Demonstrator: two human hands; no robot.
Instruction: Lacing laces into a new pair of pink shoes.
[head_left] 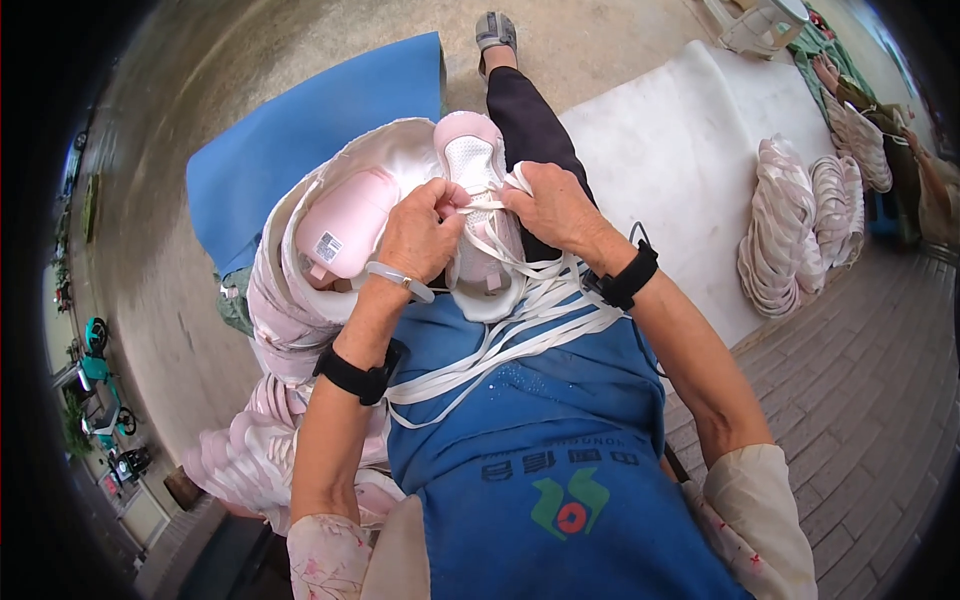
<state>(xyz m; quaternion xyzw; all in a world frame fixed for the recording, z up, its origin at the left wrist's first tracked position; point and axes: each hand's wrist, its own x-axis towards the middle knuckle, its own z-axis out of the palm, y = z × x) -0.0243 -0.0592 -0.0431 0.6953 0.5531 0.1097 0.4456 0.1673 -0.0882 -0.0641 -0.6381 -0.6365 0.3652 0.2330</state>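
A pale pink and white shoe upper (470, 145) lies on my lap, its toe pointing away from me. White laces (484, 206) cross its middle. My left hand (420, 228) pinches a lace at the upper's left edge. On the right, my right hand (556, 204) is closed on a loop of lace beside the upper. More loose white laces (510, 345) trail over my blue apron (500, 410). Left of the upper, a pink padded piece with a white label (345, 225) sits within a curved stack of pink and white shoe pieces (275, 300).
More pink-white shoe parts (250, 450) are heaped at my lower left. A blue sheet (310, 130) lies beyond the stack. To the right, bundles of shoe uppers (785, 225) rest on a white sheet (670, 140). A white stool (765, 25) and another person's hand (930, 155) appear far right.
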